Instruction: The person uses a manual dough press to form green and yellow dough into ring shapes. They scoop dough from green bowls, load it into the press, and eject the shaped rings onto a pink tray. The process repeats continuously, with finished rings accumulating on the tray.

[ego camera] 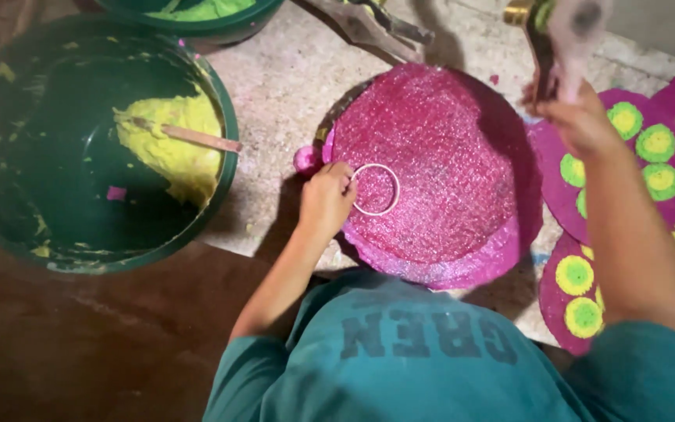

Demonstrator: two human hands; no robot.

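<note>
Left hand (326, 199) is down on the near-left edge of the big pink disc (439, 172), fingers curled around a thin white ring (375, 189) that lies flat on the disc's grainy surface. The grip looks light, fingertips pinching the ring's left rim. A small pink lump (305, 159) sits just beside that hand, off the disc's edge. Right hand (580, 117) is raised high at the top right, closed around a pale handle of some tool (564, 31) (blurred, so its kind cannot be told). Beneath that arm lie pink discs dotted with yellow-green and pink circles (650, 156). Off to the left, a dark green tub (224, 117) holds a mound of yellow paste (173, 148) with a wooden stick (197, 138) resting in it. All of this sits on a speckled stone slab (283, 78).
</note>
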